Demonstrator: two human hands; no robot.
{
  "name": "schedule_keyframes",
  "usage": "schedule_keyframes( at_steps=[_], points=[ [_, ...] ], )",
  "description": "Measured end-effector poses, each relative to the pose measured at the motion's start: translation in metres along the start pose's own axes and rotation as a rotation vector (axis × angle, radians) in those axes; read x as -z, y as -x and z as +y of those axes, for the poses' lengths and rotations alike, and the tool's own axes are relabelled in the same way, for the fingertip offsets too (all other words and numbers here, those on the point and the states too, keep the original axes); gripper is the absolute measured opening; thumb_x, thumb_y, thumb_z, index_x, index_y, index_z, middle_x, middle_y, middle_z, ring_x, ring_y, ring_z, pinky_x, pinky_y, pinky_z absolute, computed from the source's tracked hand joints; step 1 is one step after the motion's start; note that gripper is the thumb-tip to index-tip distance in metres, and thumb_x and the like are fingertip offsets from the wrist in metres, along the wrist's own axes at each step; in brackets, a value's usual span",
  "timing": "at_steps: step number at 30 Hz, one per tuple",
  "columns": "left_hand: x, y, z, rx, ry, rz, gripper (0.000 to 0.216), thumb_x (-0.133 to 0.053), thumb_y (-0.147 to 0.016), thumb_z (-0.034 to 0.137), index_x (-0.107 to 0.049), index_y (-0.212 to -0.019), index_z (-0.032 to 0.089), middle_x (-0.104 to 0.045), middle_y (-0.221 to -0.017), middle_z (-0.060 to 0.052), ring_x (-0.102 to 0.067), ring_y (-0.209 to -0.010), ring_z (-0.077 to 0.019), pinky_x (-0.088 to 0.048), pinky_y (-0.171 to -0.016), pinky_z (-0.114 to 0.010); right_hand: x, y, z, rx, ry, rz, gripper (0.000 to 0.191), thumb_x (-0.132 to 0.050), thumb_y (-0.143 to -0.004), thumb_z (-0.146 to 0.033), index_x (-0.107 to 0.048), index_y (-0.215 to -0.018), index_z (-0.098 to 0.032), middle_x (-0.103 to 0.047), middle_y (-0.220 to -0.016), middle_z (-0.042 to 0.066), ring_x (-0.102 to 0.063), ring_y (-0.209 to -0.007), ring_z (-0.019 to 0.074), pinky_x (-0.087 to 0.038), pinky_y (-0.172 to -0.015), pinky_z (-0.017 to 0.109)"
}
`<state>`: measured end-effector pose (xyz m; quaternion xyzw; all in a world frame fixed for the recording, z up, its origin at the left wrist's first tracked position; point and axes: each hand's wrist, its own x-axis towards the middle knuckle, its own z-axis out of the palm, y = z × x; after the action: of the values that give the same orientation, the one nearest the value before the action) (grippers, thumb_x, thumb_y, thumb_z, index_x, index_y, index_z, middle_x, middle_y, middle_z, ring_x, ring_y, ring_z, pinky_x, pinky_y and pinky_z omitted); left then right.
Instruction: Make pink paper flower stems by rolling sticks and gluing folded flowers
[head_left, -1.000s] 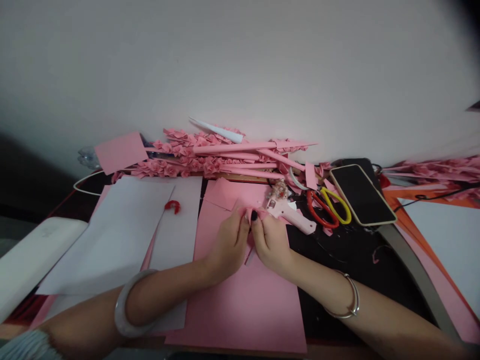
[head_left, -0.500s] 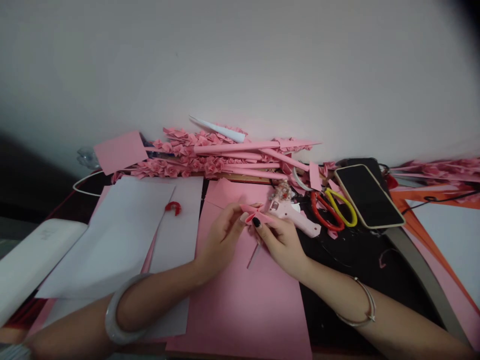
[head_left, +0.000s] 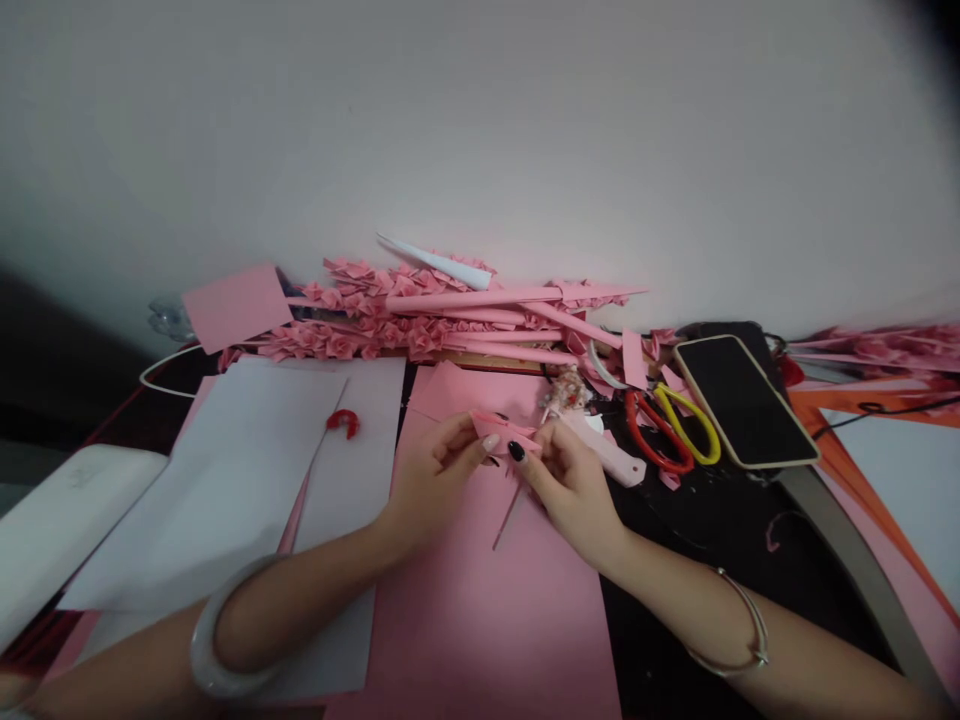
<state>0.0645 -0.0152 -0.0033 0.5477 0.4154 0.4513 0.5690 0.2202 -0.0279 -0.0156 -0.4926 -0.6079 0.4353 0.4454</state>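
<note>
Between my two hands is a small folded piece of pink paper (head_left: 501, 430). My left hand (head_left: 444, 465) pinches its left end, thumb in front and fingers behind. On the other end, my right hand (head_left: 566, 475) grips it with thumb and fingers. A thin stick (head_left: 508, 518) points down just below the paper; whether a hand holds it I cannot tell. Under my hands lies a large pink sheet (head_left: 487, 620). Right behind my right hand rests a pale pink glue gun (head_left: 611, 455), partly covered by the hand.
Pink paper flowers (head_left: 360, 340) and rolled pink tubes (head_left: 472, 298) are heaped along the wall. At the right are scissors with red and yellow handles (head_left: 686, 425) and a phone (head_left: 746, 400). White sheets (head_left: 202, 480) and a white box-like object (head_left: 82, 510) occupy the left.
The folded paper has been turned and flattened, its open folds no longer facing me. My fingers have shifted a little apart along it.
</note>
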Motion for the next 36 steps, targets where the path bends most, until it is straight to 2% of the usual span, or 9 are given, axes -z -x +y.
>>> schedule_keyframes(
  at_steps=[5, 8, 10, 13, 20, 25, 27, 30, 36],
  points=[
    [0.004, -0.003, 0.004, 0.0, -0.17, 0.033, 0.017, -0.052, -0.086, 0.028, -0.065, -0.087, 0.018, -0.062, -0.075, 0.0, -0.055, -0.069, -0.0119, -0.047, -0.066, -0.022, -0.002, 0.0, 0.001, 0.039, -0.055, 0.01, 0.015, -0.051, -0.086, -0.024, -0.036, -0.088, -0.023, -0.045, -0.07, -0.004, -0.044, -0.053, 0.0104, -0.036, -0.047, 0.022],
    [0.005, -0.004, 0.003, 0.009, -0.196, 0.054, 0.017, -0.053, -0.085, 0.027, -0.063, -0.078, 0.016, -0.056, -0.064, 0.002, -0.053, -0.063, -0.0109, -0.046, -0.063, -0.022, -0.001, -0.001, 0.0, 0.047, -0.034, -0.013, 0.011, -0.049, -0.088, -0.023, -0.038, -0.088, -0.023, -0.047, -0.069, -0.004, -0.045, -0.053, 0.0109, -0.036, -0.048, 0.022],
    [0.004, -0.005, 0.002, 0.031, -0.141, 0.078, 0.012, -0.055, -0.083, 0.026, -0.061, -0.084, 0.016, -0.058, -0.066, 0.002, -0.055, -0.061, -0.0105, -0.047, -0.062, -0.022, 0.001, -0.002, -0.001, 0.054, 0.05, -0.057, 0.009, -0.046, -0.089, -0.022, -0.042, -0.081, -0.021, -0.048, -0.064, -0.003, -0.044, -0.053, 0.0108, -0.035, -0.049, 0.023],
    [0.003, -0.004, -0.001, 0.067, -0.032, 0.136, 0.022, -0.062, -0.077, 0.026, -0.057, -0.096, 0.016, -0.064, -0.075, 0.0, -0.058, -0.063, -0.0109, -0.049, -0.061, -0.023, 0.003, -0.002, -0.001, 0.066, 0.168, -0.122, 0.022, -0.042, -0.091, -0.021, -0.046, -0.07, -0.019, -0.045, -0.057, -0.004, -0.041, -0.05, 0.0102, -0.032, -0.049, 0.023],
    [0.004, 0.001, -0.006, -0.047, -0.059, 0.155, 0.014, -0.066, -0.075, 0.024, -0.064, -0.088, 0.018, -0.066, -0.083, -0.001, -0.061, -0.075, -0.0125, -0.051, -0.069, -0.023, 0.003, -0.001, -0.003, 0.163, 0.225, -0.276, 0.029, -0.04, -0.091, -0.019, -0.043, -0.063, -0.019, -0.042, -0.053, -0.005, -0.039, -0.047, 0.0092, -0.031, -0.05, 0.023],
    [0.006, 0.003, -0.01, -0.139, -0.139, 0.133, 0.014, -0.06, -0.081, 0.021, -0.06, -0.095, 0.02, -0.064, -0.095, -0.002, -0.062, -0.088, -0.013, -0.051, -0.08, -0.025, 0.002, 0.0, -0.003, 0.089, 0.12, -0.199, 0.008, -0.049, -0.087, -0.023, -0.046, -0.081, -0.02, -0.039, -0.057, -0.006, -0.037, -0.05, 0.0098, -0.029, -0.049, 0.023],
    [0.007, 0.003, -0.012, -0.179, -0.181, 0.094, 0.016, -0.056, -0.084, 0.019, -0.056, -0.1, 0.021, -0.063, -0.099, -0.002, -0.061, -0.092, -0.0131, -0.05, -0.082, -0.025, 0.002, 0.001, -0.001, 0.086, -0.011, -0.137, 0.012, -0.051, -0.086, -0.025, -0.042, -0.093, -0.021, -0.04, -0.062, -0.006, -0.038, -0.052, 0.0104, -0.031, -0.049, 0.023],
    [0.008, 0.003, -0.015, -0.208, -0.261, -0.045, 0.021, -0.049, -0.087, 0.016, -0.05, -0.107, 0.022, -0.061, -0.102, -0.003, -0.061, -0.096, -0.0149, -0.05, -0.083, -0.028, 0.003, 0.001, 0.0, 0.126, -0.084, -0.084, 0.018, -0.05, -0.087, -0.026, -0.04, -0.1, -0.022, -0.04, -0.064, -0.006, -0.039, -0.054, 0.0109, -0.032, -0.05, 0.023],
    [0.009, 0.007, -0.017, -0.325, -0.549, -0.261, 0.026, -0.045, -0.088, 0.017, -0.045, -0.113, 0.023, -0.06, -0.107, -0.006, -0.059, -0.097, -0.0187, -0.049, -0.083, -0.033, 0.006, 0.001, 0.001, 0.117, 0.103, -0.065, 0.005, -0.05, -0.087, -0.025, -0.047, -0.085, -0.02, -0.039, -0.061, -0.005, -0.038, -0.053, 0.0104, -0.03, -0.05, 0.024]
  ],
)
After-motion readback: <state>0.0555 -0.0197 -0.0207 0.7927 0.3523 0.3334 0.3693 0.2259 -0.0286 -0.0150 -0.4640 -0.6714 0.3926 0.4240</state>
